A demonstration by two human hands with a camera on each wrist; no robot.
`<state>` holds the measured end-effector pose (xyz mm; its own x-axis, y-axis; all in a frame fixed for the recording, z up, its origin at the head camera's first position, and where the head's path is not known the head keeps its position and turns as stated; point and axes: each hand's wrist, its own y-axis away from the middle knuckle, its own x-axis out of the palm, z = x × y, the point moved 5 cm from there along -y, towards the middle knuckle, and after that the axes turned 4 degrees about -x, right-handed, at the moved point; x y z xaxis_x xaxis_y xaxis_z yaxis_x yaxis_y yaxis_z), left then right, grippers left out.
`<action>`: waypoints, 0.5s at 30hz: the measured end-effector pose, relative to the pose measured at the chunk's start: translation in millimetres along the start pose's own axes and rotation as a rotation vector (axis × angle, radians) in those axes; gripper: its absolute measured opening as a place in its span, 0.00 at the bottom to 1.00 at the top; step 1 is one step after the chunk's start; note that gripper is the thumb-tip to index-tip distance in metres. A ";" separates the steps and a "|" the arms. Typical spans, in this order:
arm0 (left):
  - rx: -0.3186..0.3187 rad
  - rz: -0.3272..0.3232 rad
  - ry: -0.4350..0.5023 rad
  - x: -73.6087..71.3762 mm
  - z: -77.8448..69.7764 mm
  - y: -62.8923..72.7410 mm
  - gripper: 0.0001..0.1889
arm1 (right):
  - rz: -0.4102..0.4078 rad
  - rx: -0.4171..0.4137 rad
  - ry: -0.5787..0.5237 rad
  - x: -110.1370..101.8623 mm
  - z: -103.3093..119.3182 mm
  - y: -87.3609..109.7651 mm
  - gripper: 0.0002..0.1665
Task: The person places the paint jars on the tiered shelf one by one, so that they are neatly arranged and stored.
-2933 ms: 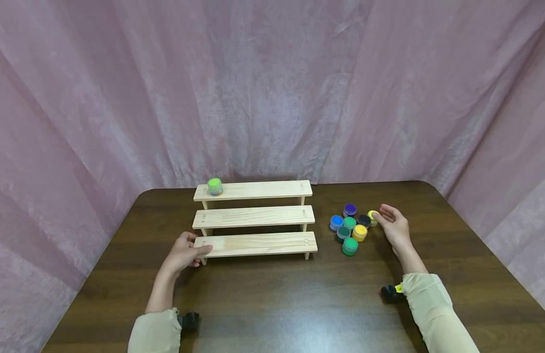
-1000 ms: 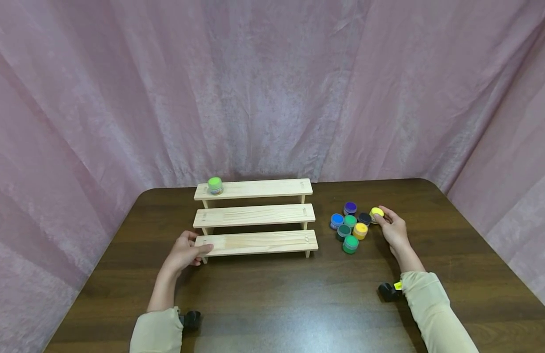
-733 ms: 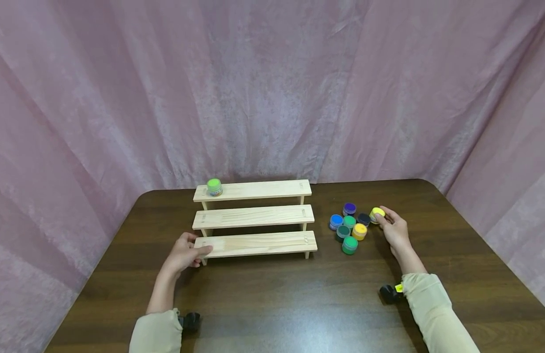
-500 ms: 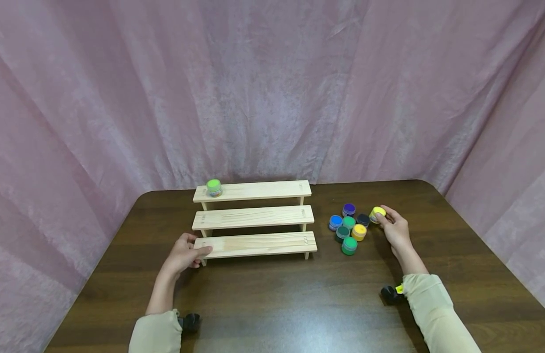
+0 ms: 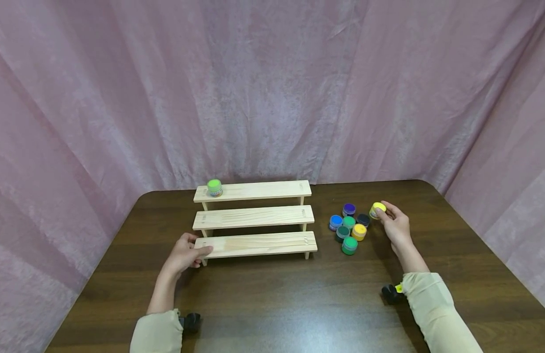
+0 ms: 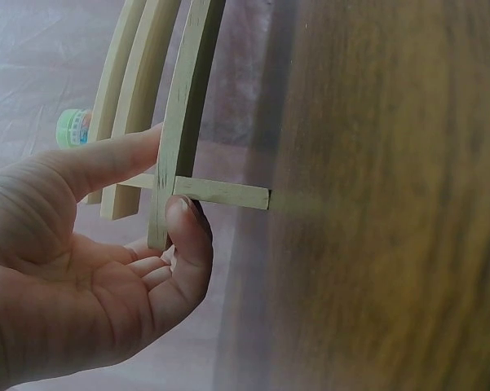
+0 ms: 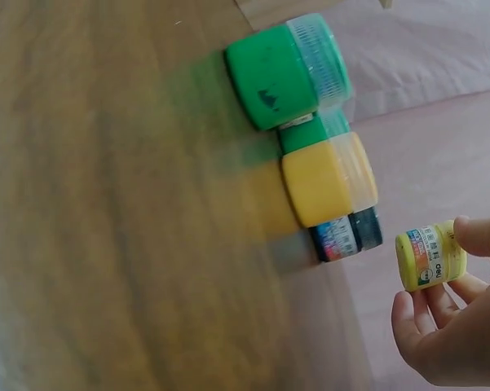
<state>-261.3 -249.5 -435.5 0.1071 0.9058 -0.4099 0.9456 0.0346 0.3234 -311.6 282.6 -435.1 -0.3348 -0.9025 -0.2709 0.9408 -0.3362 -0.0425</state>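
Note:
My left hand grips the left end of the lowest step of a pale three-step wooden display rack. Its thumb lies on top and a finger curls under the board, as the left wrist view shows. At the right, my right hand pinches a lemon-yellow paint jar between thumb and fingers. In the right wrist view this labelled jar is held off the table, beside the black jar. On the rack's top step, at its left end, stands a light green paint jar.
Several more paint jars cluster right of the rack: purple, blue, dark green, orange-yellow and a green one in front. The brown wooden table backs onto a pink curtain.
My right hand has taken hold of the lemon-yellow jar and raised it slightly from its place beside the black jar. The left hand keeps its grip on the rack.

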 end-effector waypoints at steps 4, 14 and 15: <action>0.006 0.008 0.000 -0.3 -0.3 -0.6 0.36 | 0.005 0.001 -0.007 0.7 7.6 2.0 0.34; 0.003 -0.001 0.003 -0.1 -0.8 -1.5 0.36 | 0.047 -0.058 0.028 10.0 35.9 13.7 0.34; 0.002 -0.001 0.002 -0.1 -0.9 -1.2 0.35 | 0.050 -0.069 0.029 10.8 39.0 14.7 0.34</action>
<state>-262.7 -249.2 -435.1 0.1056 0.9066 -0.4087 0.9465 0.0345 0.3210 -303.5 257.4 -401.1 -0.2862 -0.9093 -0.3022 0.9582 -0.2704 -0.0938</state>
